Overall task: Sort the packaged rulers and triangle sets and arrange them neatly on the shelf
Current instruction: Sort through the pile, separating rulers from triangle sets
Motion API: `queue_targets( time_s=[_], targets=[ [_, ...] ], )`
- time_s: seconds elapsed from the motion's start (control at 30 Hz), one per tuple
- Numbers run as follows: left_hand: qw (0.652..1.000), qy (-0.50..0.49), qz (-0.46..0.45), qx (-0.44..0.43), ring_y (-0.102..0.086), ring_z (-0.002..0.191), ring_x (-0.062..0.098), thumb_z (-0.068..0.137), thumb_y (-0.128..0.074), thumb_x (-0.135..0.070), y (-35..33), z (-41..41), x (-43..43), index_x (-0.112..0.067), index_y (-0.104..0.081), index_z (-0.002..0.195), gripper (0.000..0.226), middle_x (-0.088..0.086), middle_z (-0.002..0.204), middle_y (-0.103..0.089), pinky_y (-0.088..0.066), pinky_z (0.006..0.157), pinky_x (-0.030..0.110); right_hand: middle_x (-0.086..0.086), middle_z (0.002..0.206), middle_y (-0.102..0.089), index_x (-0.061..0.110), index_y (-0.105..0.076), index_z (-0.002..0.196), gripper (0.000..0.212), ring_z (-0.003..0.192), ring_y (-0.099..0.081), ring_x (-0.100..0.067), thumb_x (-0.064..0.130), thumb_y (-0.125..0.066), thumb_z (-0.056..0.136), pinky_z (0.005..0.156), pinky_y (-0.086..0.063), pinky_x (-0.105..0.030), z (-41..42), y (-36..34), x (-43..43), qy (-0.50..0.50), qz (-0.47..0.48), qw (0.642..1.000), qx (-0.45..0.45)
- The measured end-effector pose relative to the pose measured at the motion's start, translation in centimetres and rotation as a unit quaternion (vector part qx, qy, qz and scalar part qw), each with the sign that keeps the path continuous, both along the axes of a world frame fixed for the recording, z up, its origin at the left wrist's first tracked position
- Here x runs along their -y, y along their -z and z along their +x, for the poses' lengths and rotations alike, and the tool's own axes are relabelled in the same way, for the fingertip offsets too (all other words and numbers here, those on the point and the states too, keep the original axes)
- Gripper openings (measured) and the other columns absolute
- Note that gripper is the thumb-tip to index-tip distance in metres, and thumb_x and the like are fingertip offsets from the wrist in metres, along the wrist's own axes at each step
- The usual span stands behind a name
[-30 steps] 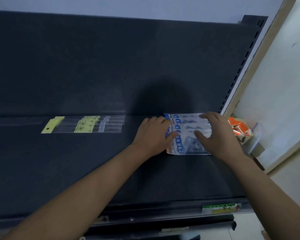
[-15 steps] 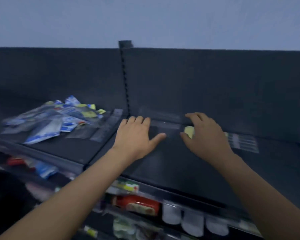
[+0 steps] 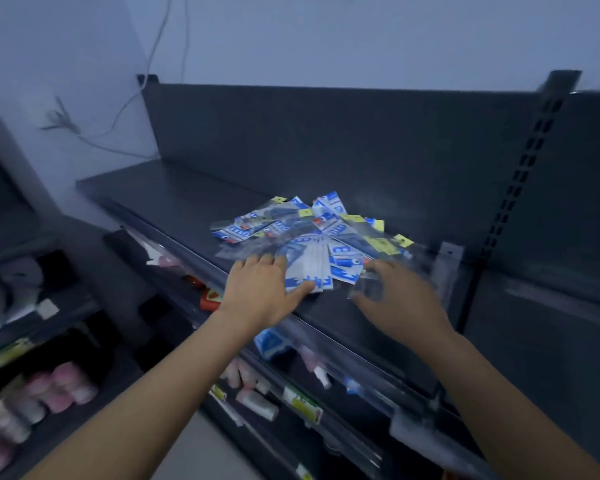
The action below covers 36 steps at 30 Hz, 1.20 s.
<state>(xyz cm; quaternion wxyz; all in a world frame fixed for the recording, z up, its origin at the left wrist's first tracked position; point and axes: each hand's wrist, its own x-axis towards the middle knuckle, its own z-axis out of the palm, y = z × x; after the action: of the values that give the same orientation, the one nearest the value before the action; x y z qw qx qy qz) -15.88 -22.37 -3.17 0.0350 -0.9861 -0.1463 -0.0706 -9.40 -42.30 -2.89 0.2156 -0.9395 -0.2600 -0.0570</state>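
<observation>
The pile of packaged rulers and triangle sets (image 3: pixel 312 233) lies loose and fanned out on the dark shelf (image 3: pixel 174 199), blue-printed and yellow-tagged packets overlapping at all angles. Your left hand (image 3: pixel 260 292) lies flat on the near edge of the pile, fingers straight and together, thumb spread against a blue-and-white packet. Your right hand (image 3: pixel 402 303) is at the pile's near right corner, palm down and badly blurred. A clear packet (image 3: pixel 366 289) sits at its fingertips, but you cannot tell whether the fingers grip it or only touch it. Right of the pile stands a slotted upright (image 3: pixel 527 161). Below the pile, under the shelf edge, a blue packet (image 3: pixel 274 341) hangs. Far left of the pile, lower down, pink bottles (image 3: pixel 63 386) stand in a row.
</observation>
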Motion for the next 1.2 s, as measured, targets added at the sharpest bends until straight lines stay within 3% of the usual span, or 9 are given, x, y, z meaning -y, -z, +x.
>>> queue_targets(
  time_s=[0.23,0.4,0.57,0.7,0.77,0.83,0.97,1.1,1.2],
  targets=[
    [1.000,-0.006,-0.005,-0.010,-0.050,0.120,0.029,0.094,-0.035,-0.059,1.6,6.4,-9.6,-0.021,-0.050,0.133,0.057,0.008,0.127,-0.059,-0.035,0.098,0.038,-0.002,0.121,-0.060,0.020,-0.055,0.118,0.044,0.111,-0.056,-0.021,0.050,-0.056,0.087,0.087,-0.045,-0.032,5.7,1.8,-10.3,-0.002,-0.009,0.998,-0.062],
    [0.996,0.052,-0.078,-0.005,-0.054,0.113,0.026,0.091,-0.045,-0.058,2.5,11.9,-13.7,-0.022,-0.061,0.117,0.047,0.005,0.111,-0.062,-0.041,0.088,0.034,0.002,0.083,-0.055,0.018,-0.041,0.072,0.058,0.082,-0.054,-0.020,0.071,-0.066,0.066,0.062,-0.036,-0.029,8.5,1.0,-15.5,0.061,-0.150,0.981,-0.105],
    [0.975,0.100,-0.198,0.006,-0.059,0.092,0.019,0.078,-0.062,-0.062,2.8,16.2,-15.7,-0.020,-0.065,0.088,0.043,0.000,0.090,-0.062,-0.042,0.071,0.029,0.005,0.077,-0.053,0.022,-0.044,0.076,0.066,0.073,-0.052,-0.015,0.067,-0.081,0.045,0.051,-0.034,-0.030,10.8,0.1,-16.3,0.113,-0.129,0.960,-0.220],
    [0.968,0.129,-0.206,-0.063,-0.061,0.088,0.017,0.064,-0.066,-0.075,2.1,19.1,-16.1,-0.021,-0.060,0.093,0.062,-0.007,0.094,-0.064,-0.050,0.074,0.033,0.006,0.065,-0.044,0.024,-0.037,0.067,0.065,0.059,-0.042,-0.012,0.062,-0.084,0.044,0.048,-0.027,-0.029,11.2,-0.2,-16.4,0.158,-0.094,0.945,-0.270],
    [0.961,0.151,-0.201,-0.117,-0.065,0.088,0.023,0.065,-0.068,-0.073,1.7,20.4,-15.9,-0.019,-0.056,0.084,0.059,0.001,0.089,-0.067,-0.049,0.074,0.035,0.007,0.074,-0.048,0.025,-0.041,0.076,0.064,0.068,-0.048,-0.013,0.067,-0.080,0.047,0.052,-0.031,-0.029,10.6,-0.1,-17.0,0.193,-0.082,0.941,-0.266],
    [0.948,0.171,-0.210,-0.168,-0.065,0.081,0.027,0.068,-0.070,-0.067,1.3,21.3,-15.9,-0.015,-0.060,0.076,0.054,0.012,0.073,-0.061,-0.041,0.060,0.031,0.005,0.096,-0.057,0.022,-0.048,0.101,0.079,0.093,-0.056,-0.020,0.071,-0.077,0.046,0.066,-0.041,-0.032,9.7,0.1,-17.7,0.244,-0.071,0.931,-0.261],
    [0.897,0.242,-0.308,-0.206,-0.042,0.053,0.014,0.080,-0.072,-0.043,1.1,21.8,-16.7,-0.017,-0.044,0.056,0.045,-0.001,0.055,-0.044,-0.026,0.051,0.028,-0.003,0.124,-0.057,0.015,-0.041,0.128,0.098,0.115,-0.053,-0.026,0.063,-0.081,0.052,0.078,-0.042,-0.034,7.8,0.4,-18.9,0.328,-0.046,0.918,-0.219],
    [0.838,0.298,-0.417,-0.188,-0.048,0.062,0.016,0.085,-0.066,-0.019,0.4,21.5,-17.7,-0.012,-0.059,0.069,0.018,0.003,0.068,-0.054,-0.034,0.056,0.024,-0.004,0.120,-0.058,0.018,-0.047,0.120,0.077,0.111,-0.054,-0.025,0.053,-0.082,0.061,0.078,-0.042,-0.032,5.8,0.3,-18.5,0.410,-0.041,0.889,-0.199],
    [0.806,0.320,-0.474,-0.150,-0.039,0.055,0.012,0.082,-0.067,-0.012,-0.7,21.3,-18.1,-0.010,-0.051,0.062,0.025,-0.005,0.056,-0.042,-0.031,0.046,0.019,-0.002,0.113,-0.058,0.019,-0.053,0.107,0.061,0.103,-0.054,-0.023,0.050,-0.081,0.062,0.072,-0.041,-0.030,4.5,0.1,-17.9,0.454,-0.041,0.863,-0.218]
  ],
)
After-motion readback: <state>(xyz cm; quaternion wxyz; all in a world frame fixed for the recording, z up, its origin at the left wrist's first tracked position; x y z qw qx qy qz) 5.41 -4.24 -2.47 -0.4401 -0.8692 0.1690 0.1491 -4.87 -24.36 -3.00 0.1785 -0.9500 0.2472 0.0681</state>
